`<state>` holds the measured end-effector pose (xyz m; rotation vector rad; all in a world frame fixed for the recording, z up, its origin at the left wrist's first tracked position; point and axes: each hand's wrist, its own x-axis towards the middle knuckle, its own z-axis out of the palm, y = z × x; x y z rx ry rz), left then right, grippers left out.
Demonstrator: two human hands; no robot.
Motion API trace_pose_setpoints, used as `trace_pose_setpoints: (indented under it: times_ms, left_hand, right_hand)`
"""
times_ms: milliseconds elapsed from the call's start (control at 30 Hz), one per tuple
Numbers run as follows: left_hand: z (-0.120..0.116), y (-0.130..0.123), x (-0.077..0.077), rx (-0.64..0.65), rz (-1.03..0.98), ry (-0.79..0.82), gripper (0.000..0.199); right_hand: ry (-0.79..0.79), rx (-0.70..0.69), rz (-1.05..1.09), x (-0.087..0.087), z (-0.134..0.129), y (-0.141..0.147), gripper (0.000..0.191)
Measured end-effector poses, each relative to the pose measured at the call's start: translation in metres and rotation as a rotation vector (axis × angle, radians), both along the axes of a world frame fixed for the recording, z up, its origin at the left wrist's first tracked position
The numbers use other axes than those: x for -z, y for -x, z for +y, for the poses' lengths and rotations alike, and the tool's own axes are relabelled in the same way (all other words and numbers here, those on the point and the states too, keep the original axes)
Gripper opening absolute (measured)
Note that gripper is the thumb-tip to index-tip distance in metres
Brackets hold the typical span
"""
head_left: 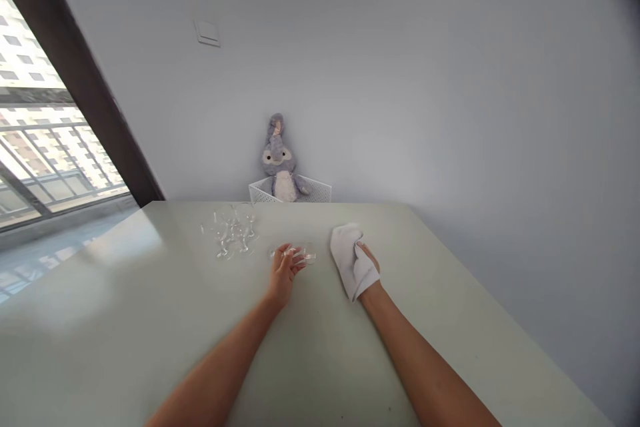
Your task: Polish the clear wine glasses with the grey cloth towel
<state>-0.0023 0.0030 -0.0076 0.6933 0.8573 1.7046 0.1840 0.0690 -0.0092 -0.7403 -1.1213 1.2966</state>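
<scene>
My left hand (285, 269) is closed around a small clear stemmed glass (311, 255), which is held on its side just above or on the table; its wide end points right. To the right, my right hand (371, 259) grips a white cloth (346, 250). The cloth drapes over most of the fingers and hides them. Several more clear stemmed glasses (235, 230) stand close together on the table left of my left hand. Their outlines are faint, and some overlap.
The pale green table (310, 353) stretches to the wall. Beyond its far edge, a grey plush toy (285, 185) sits in a white perforated basket (320, 191). A light switch (207, 33) is on the wall. At left, a dark frame (85, 67) borders a window.
</scene>
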Motion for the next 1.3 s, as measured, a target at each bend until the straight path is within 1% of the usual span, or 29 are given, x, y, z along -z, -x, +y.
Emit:
trace_pose_setpoints:
  times_ms: [67, 100, 133, 167, 233, 267, 300, 333, 467, 533, 667, 733, 800, 867, 1000, 1100, 1233, 1300]
  left_hand:
    - [-0.001, 0.001, -0.002, 0.011, -0.053, -0.009, 0.032]
    - [-0.001, 0.001, -0.003, 0.02, -0.077, -0.014, 0.03]
    - [-0.001, 0.002, -0.004, 0.03, -0.097, -0.017, 0.029]
    - [-0.001, 0.001, -0.004, 0.037, -0.11, -0.018, 0.027]
    - [-0.002, 0.001, -0.005, 0.046, -0.112, -0.019, 0.025]
    - [-0.003, 0.0, -0.006, 0.049, -0.104, -0.019, 0.025]
    - [-0.004, 0.0, -0.007, 0.054, -0.091, -0.015, 0.027]
    - [-0.006, 0.0, -0.009, 0.061, -0.075, -0.006, 0.028]
    - [-0.012, -0.002, -0.015, 0.09, -0.027, 0.04, 0.037]
    - [-0.014, -0.004, -0.018, 0.1, -0.024, 0.03, 0.038]
    - [-0.016, -0.008, -0.02, 0.104, -0.034, 0.056, 0.039]
    - [-0.016, -0.009, -0.02, 0.118, -0.03, 0.067, 0.037]
    - [-0.016, -0.008, -0.018, 0.13, 0.004, 0.059, 0.035]
    - [-0.016, -0.007, -0.015, 0.132, 0.062, 0.027, 0.035]
    - [-0.016, -0.007, -0.011, 0.135, 0.223, -0.039, 0.039]
    - [-0.017, -0.008, -0.013, 0.158, 0.219, -0.032, 0.043]
    - [-0.019, -0.009, -0.018, 0.242, 0.168, -0.04, 0.053]
    - [-0.019, -0.008, -0.018, 0.248, 0.196, -0.056, 0.052]
  right_hand:
    - [0.018, 0.204, -0.037, -0.009, -0.01, -0.001, 0.041]
    - [-0.028, 0.284, -0.102, -0.013, -0.017, 0.001, 0.041]
    - [-0.113, 0.307, -0.184, -0.018, -0.026, 0.004, 0.04]
    - [-0.23, 0.261, -0.281, -0.022, -0.035, 0.01, 0.037]
    - [-0.435, 0.071, -0.462, -0.027, -0.053, 0.022, 0.033]
    - [-0.483, -0.028, -0.53, -0.028, -0.06, 0.029, 0.033]
    - [-0.493, -0.105, -0.578, -0.028, -0.066, 0.034, 0.034]
    - [-0.474, -0.149, -0.605, -0.027, -0.07, 0.038, 0.036]
    - [-0.344, -0.166, -0.582, -0.021, -0.072, 0.043, 0.041]
    - [-0.316, -0.165, -0.547, -0.02, -0.069, 0.043, 0.039]
    - [-0.376, -0.154, -0.543, -0.022, -0.068, 0.043, 0.029]
    - [-0.377, -0.184, -0.527, -0.022, -0.069, 0.043, 0.029]
    - [-0.32, -0.264, -0.485, -0.019, -0.068, 0.043, 0.03]
    - [-0.225, -0.346, -0.446, -0.013, -0.066, 0.043, 0.033]
    - [-0.042, -0.45, -0.344, -0.005, -0.061, 0.045, 0.037]
    - [0.076, -0.504, -0.145, -0.008, -0.058, 0.045, 0.036]
    - [0.326, -0.514, 0.165, -0.012, -0.054, 0.043, 0.023]
    - [0.411, -0.53, 0.24, -0.011, -0.053, 0.043, 0.023]
